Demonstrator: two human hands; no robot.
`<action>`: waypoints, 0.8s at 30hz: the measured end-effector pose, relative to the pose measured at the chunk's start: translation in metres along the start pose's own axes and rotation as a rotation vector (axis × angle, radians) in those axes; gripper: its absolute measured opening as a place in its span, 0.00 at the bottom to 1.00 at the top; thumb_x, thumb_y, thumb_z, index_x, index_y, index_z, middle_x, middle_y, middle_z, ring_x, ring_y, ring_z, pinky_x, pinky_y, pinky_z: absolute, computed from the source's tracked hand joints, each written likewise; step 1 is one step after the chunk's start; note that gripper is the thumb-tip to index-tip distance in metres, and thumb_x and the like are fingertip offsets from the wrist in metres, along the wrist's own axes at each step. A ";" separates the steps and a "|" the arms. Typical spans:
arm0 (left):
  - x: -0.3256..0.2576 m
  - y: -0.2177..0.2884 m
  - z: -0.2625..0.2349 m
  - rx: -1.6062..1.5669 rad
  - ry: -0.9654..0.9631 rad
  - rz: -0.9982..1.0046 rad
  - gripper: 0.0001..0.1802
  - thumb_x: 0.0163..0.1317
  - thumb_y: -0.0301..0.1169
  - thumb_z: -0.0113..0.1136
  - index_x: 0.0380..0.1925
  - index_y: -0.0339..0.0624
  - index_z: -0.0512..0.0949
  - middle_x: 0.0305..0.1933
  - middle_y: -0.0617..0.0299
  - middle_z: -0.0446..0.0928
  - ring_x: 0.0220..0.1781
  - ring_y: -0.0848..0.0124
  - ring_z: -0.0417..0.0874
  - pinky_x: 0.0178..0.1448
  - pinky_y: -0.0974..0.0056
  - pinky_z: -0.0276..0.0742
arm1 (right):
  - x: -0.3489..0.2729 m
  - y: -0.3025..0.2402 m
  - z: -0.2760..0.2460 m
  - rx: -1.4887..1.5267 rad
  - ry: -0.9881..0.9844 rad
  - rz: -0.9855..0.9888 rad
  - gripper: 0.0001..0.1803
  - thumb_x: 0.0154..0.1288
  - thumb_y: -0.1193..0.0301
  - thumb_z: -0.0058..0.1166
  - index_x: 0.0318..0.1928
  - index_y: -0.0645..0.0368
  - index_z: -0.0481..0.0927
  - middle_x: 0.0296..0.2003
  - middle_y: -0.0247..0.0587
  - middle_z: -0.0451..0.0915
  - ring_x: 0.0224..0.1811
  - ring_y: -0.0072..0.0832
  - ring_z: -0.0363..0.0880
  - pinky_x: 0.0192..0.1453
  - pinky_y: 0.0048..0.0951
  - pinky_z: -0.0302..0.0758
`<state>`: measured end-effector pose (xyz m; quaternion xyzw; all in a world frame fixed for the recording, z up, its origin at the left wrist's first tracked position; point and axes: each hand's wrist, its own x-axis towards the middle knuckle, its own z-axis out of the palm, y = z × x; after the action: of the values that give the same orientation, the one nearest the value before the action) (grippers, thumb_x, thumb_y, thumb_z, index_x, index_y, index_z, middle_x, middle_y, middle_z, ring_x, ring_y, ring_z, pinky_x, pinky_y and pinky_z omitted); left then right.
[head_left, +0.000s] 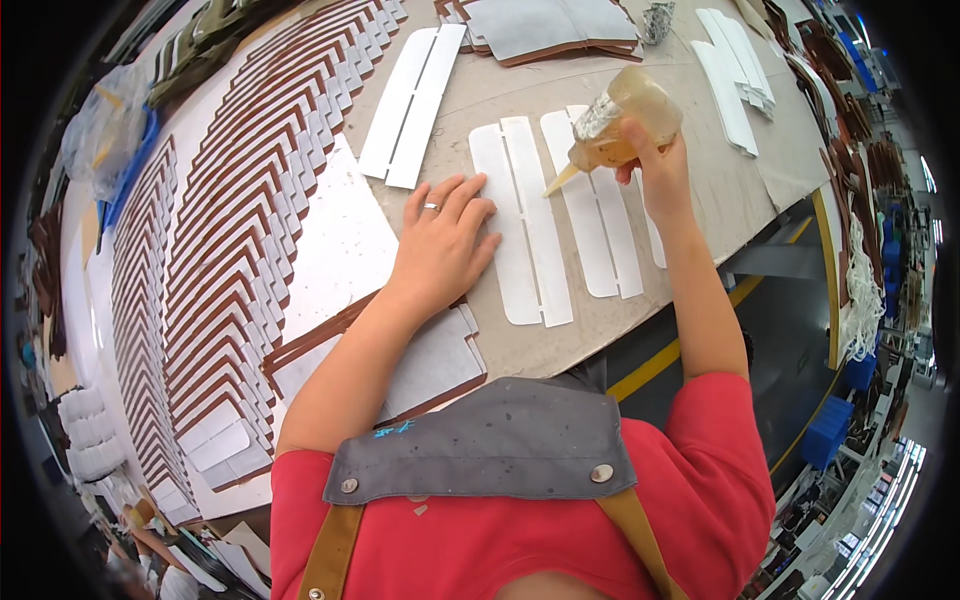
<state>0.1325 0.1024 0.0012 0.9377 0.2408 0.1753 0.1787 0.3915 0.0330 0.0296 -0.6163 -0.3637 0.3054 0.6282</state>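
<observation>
My right hand (pixel 662 175) is closed round a translucent squeeze bottle (pixel 643 105) holding amber liquid. Its long pale nozzle tilts down to the left, the tip over the right strip of a white two-strip panel (pixel 515 235). My left hand (pixel 445 235), a ring on one finger, lies flat with fingers stretched out, the fingertips at that panel's left edge. Beside it, partly behind the bottle, is a second white panel (pixel 597 240). A sliver of another white piece (pixel 656 240) shows past my right wrist.
Further left lies another white panel (pixel 412 105), then long overlapping rows of brown-edged pieces (pixel 240 200). Stacked brown-and-white sheets sit at the back (pixel 550 30) and under my left forearm (pixel 430 365). White strips (pixel 730 85) lie far right, near the table's edge.
</observation>
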 end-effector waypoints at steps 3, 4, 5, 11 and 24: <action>0.000 0.001 0.000 0.004 -0.001 0.000 0.13 0.57 0.34 0.58 0.41 0.46 0.71 0.61 0.59 0.67 0.65 0.61 0.63 0.69 0.52 0.50 | -0.018 -0.001 -0.005 -0.009 0.007 0.037 0.25 0.56 0.59 0.64 0.44 0.63 0.69 0.27 0.37 0.75 0.14 0.18 0.69 0.16 0.17 0.66; 0.000 0.001 0.000 0.004 0.000 0.000 0.13 0.57 0.34 0.58 0.41 0.46 0.71 0.61 0.59 0.67 0.65 0.61 0.63 0.69 0.53 0.50 | -0.024 -0.002 -0.008 -0.012 -0.001 0.053 0.25 0.56 0.59 0.64 0.44 0.63 0.69 0.28 0.37 0.75 0.14 0.18 0.69 0.16 0.17 0.66; 0.000 0.001 0.000 0.006 -0.001 0.002 0.13 0.57 0.34 0.58 0.41 0.46 0.71 0.61 0.59 0.67 0.65 0.61 0.63 0.69 0.53 0.49 | -0.030 -0.003 -0.010 -0.013 -0.008 0.069 0.26 0.56 0.58 0.64 0.45 0.63 0.69 0.28 0.37 0.75 0.14 0.18 0.69 0.16 0.17 0.66; 0.001 0.002 -0.002 0.003 -0.007 0.009 0.13 0.57 0.34 0.58 0.41 0.46 0.71 0.62 0.59 0.67 0.66 0.60 0.62 0.69 0.53 0.49 | -0.069 -0.003 -0.019 0.022 -0.037 0.120 0.27 0.55 0.58 0.64 0.47 0.63 0.69 0.29 0.36 0.75 0.16 0.16 0.69 0.16 0.15 0.66; 0.003 0.010 -0.005 0.118 -0.009 0.001 0.12 0.56 0.34 0.58 0.40 0.45 0.73 0.53 0.63 0.71 0.58 0.62 0.67 0.65 0.53 0.51 | -0.059 -0.021 -0.051 0.453 -0.078 0.084 0.37 0.59 0.38 0.45 0.54 0.57 0.67 0.39 0.36 0.78 0.31 0.26 0.77 0.24 0.26 0.72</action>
<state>0.1368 0.0973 0.0105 0.9475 0.2494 0.1568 0.1243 0.4002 -0.0452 0.0471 -0.4617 -0.2840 0.4287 0.7227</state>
